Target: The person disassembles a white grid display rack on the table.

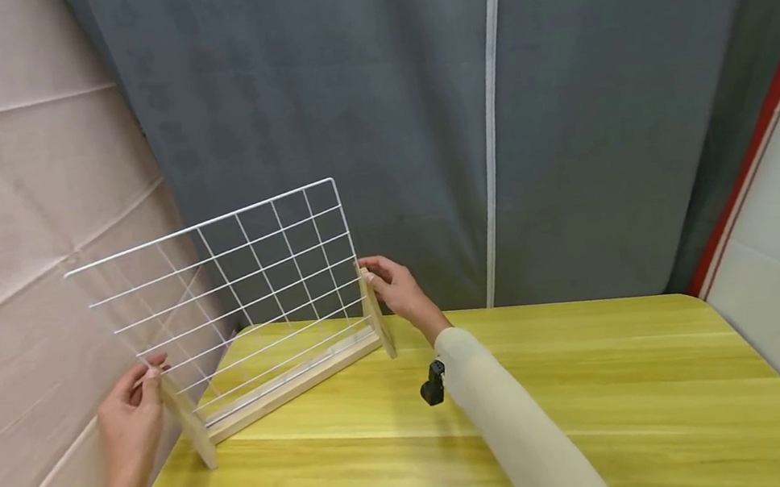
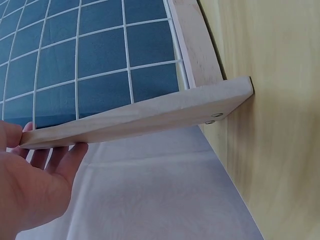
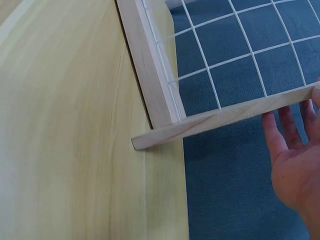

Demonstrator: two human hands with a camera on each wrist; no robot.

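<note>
A white wire grid panel (image 1: 241,278) stands upright in a wooden base rail (image 1: 290,382) at the back left corner of the yellow table (image 1: 601,412). A wooden foot crosses each end of the rail. My left hand (image 1: 153,372) pinches the top of the left foot (image 1: 189,422), which juts past the table's left edge. In the left wrist view the thumb lies on the foot (image 2: 150,115) and the fingers (image 2: 65,160) lie under it. My right hand (image 1: 373,271) grips the top of the right foot (image 1: 379,322); in the right wrist view its fingers (image 3: 287,130) lie behind that foot (image 3: 225,117).
A grey curtain (image 1: 381,114) hangs close behind the table. A beige sheet (image 1: 5,201) covers the wall at the left, right beside the grid. A white wall with a red strip (image 1: 770,124) runs along the right. The table's front and right parts (image 1: 639,424) show bare wood.
</note>
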